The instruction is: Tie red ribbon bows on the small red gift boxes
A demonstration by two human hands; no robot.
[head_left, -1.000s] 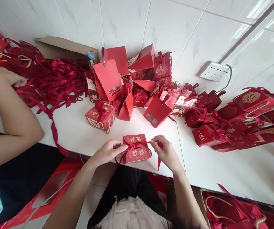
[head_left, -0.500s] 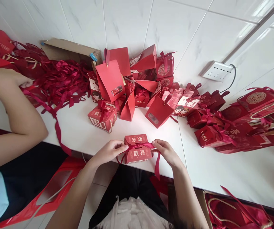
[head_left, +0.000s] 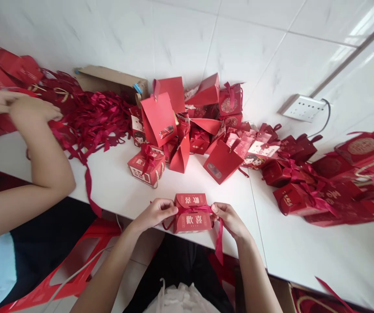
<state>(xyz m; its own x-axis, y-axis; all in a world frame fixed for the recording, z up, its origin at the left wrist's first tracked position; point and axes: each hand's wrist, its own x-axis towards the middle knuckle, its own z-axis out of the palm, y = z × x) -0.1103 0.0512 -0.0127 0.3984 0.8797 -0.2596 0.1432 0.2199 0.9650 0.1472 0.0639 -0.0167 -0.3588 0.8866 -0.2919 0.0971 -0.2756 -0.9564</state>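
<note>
Ribbon (head_left: 188,209) of glossy crimson cloth spans red printed cardboard box (head_left: 193,224)

Both hands are on the ribbon now: left hand (head_left: 158,213) pinching it at the box's left edge, right hand (head_left: 230,218) pinching it at the right edge, the two apart with the box between them. A loose length drops from the right hand past the rim of the smooth white worktop (head_left: 115,187). The box sits right at that near edge, pale characters up. Tying looks like the step in hand; whether a knot already sits mid-lid is too small to tell. Next move, I'd judge, calls for even tension, then bringing that dangling length over.

Out across the surface, red paper gift bags (head_left: 222,163) crowd behind, bow-tied red cartons (head_left: 291,200) line the right, and a tangled crimson ribbon heap (head_left: 98,117) lies left, near an open brown cardboard carton (head_left: 108,78). Far left, a co-worker's hand (head_left: 32,108) is over red packaging. Behind it all, a pale marbled tile wall (head_left: 187,43) carrying a white plastic socket block (head_left: 304,108); below left, a red plastic stool (head_left: 104,229).
</note>
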